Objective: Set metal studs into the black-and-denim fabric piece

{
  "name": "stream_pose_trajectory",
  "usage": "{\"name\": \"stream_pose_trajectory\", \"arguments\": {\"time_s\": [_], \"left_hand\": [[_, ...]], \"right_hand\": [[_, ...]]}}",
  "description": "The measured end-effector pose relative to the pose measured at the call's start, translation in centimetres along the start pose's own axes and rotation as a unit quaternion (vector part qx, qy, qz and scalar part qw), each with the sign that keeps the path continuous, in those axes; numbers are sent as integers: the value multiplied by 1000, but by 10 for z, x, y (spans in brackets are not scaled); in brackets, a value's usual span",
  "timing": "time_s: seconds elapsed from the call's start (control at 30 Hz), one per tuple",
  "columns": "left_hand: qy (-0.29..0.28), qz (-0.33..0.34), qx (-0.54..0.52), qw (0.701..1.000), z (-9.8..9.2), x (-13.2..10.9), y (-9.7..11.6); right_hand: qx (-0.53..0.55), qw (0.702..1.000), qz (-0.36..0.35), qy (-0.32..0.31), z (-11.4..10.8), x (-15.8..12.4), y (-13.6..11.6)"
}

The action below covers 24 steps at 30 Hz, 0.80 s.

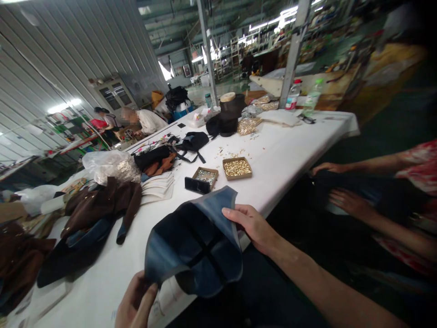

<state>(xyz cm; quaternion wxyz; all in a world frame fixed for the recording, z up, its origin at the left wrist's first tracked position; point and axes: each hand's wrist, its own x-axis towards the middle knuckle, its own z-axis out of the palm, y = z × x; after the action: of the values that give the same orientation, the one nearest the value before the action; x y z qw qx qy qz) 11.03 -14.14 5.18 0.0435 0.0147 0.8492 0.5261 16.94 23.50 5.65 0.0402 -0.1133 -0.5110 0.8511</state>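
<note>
A dark blue piece of fabric (218, 214), like a sewn bag or garment part with black bands crossing inside, is stretched between my two hands over the table's front edge. Its lower left edge is pinched by my left hand (136, 298), thumb against fingers. My right hand (251, 223) grips the upper right edge, thumb lying on top. Just beyond the fabric a black phone (197, 185) leans against a small box of silvery bits (206, 175). Beside it sits a box of gold-coloured small metal pieces (238, 168).
Brown and dark garments (102, 205) are heaped on the left of the white table (283, 150). Plastic bags (111, 165), black straps (228, 114) and bottles (312, 96) stand farther back. At right, a co-worker's hands (351, 198) hold dark cloth close by.
</note>
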Motion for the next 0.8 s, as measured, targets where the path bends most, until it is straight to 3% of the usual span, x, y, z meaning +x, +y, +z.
{"name": "stream_pose_trajectory", "arguments": {"time_s": [0.07, 0.17, 0.23, 0.3, 0.4, 0.5, 0.63, 0.8], "left_hand": [[79, 104, 100, 986, 5, 4, 10], [166, 305, 222, 911, 18, -2, 41], [126, 393, 259, 873, 34, -10, 66], [40, 429, 307, 848, 56, -11, 88], [-101, 445, 382, 804, 90, 5, 107], [-212, 399, 408, 793, 114, 33, 113], [-244, 358, 405, 805, 130, 58, 110], [-274, 360, 294, 842, 135, 50, 88]], "right_hand": [[2, 1000, 20, -16, -1, -3, 3], [14, 999, 27, -44, 2, 0, 8], [22, 998, 21, -62, 4, 6, 12], [18, 996, 24, -83, 5, 12, 16], [11, 993, 35, -113, -1, 18, 21], [26, 992, 40, -115, -11, 20, 23], [14, 996, 52, -70, -24, 24, 27], [32, 994, 84, -58, -36, 29, 40]]}}
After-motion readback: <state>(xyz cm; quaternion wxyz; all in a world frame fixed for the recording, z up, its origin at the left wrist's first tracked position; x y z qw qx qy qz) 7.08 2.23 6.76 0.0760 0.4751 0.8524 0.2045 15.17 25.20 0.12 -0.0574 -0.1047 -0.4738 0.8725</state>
